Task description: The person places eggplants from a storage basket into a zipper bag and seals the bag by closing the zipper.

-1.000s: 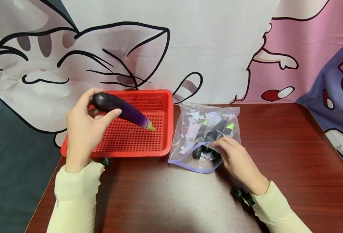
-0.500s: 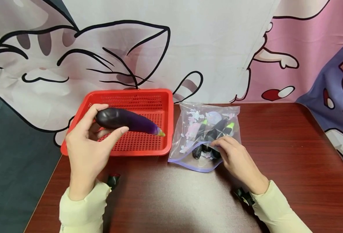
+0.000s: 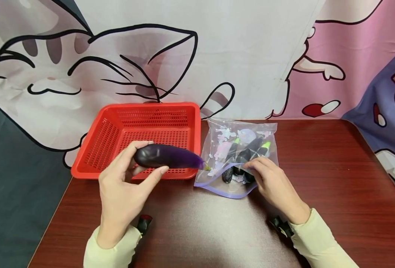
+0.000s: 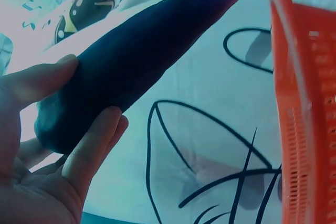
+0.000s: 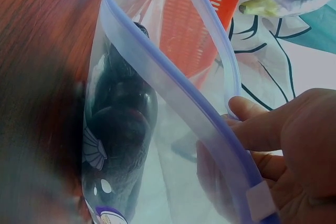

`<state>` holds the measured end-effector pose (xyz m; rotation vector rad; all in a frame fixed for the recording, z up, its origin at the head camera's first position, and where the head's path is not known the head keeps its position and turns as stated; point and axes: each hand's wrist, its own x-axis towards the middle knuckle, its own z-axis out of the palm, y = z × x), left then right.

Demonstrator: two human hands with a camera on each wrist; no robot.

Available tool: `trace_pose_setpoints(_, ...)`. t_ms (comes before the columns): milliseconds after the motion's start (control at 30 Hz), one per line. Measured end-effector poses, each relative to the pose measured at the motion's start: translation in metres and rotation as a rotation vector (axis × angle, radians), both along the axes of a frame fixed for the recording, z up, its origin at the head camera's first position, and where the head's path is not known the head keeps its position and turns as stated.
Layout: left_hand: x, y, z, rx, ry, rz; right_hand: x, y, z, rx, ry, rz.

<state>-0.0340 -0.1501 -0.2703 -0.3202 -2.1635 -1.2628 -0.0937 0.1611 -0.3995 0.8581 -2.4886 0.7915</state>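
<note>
My left hand [image 3: 125, 190] grips a dark purple eggplant [image 3: 168, 156] by its thick end, thumb on the near side and fingers behind. The pale stem tip points right and overlaps the left edge of a clear zip bag [image 3: 204, 175] in the head view. My right hand [image 3: 271, 182] pinches the bag's mouth at its right side, and the lilac zip strip [image 5: 168, 82] gapes in the right wrist view. Inside the bag lie several dark vegetables [image 3: 246, 150], two with bright green ends. The eggplant [image 4: 126, 61] fills much of the left wrist view.
A red perforated plastic basket [image 3: 135, 175] stands at the back left, behind my left hand, with the bag just right of it. Both sit on a dark reddish wooden table [image 3: 325, 178]. A printed cartoon curtain [image 3: 251, 48] hangs along the back edge.
My left hand has carried the eggplant right and toward me, from over the basket to its front right, and the eggplant has turned closer to level. My right hand stays at the bag's mouth.
</note>
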Motion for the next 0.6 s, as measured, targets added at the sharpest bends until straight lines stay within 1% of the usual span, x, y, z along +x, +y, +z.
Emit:
trace_pose_setpoints(100, 0.003, 0.004, -0.003, 0.005, 0.023, -0.069, 0.000, 0.000, 0.000, 0.001, -0.001, -0.001)
trace_pose_setpoints(200, 0.005, 0.007, -0.008, -0.002, 0.068, -0.141, 0.000, 0.000, 0.000, 0.001, -0.001, -0.001)
trace_pose_setpoints(333, 0.007, 0.010, -0.015, -0.028, 0.118, -0.205, 0.000, 0.000, -0.001, -0.003, -0.006, -0.002)
trace_pose_setpoints(500, 0.010, 0.015, -0.023, -0.024, 0.149, -0.271, -0.001, 0.001, -0.001, -0.002, -0.006, -0.002)
trace_pose_setpoints(600, 0.012, 0.018, -0.027, -0.025, 0.187, -0.288, -0.001, 0.002, -0.001, 0.003, -0.006, -0.006)
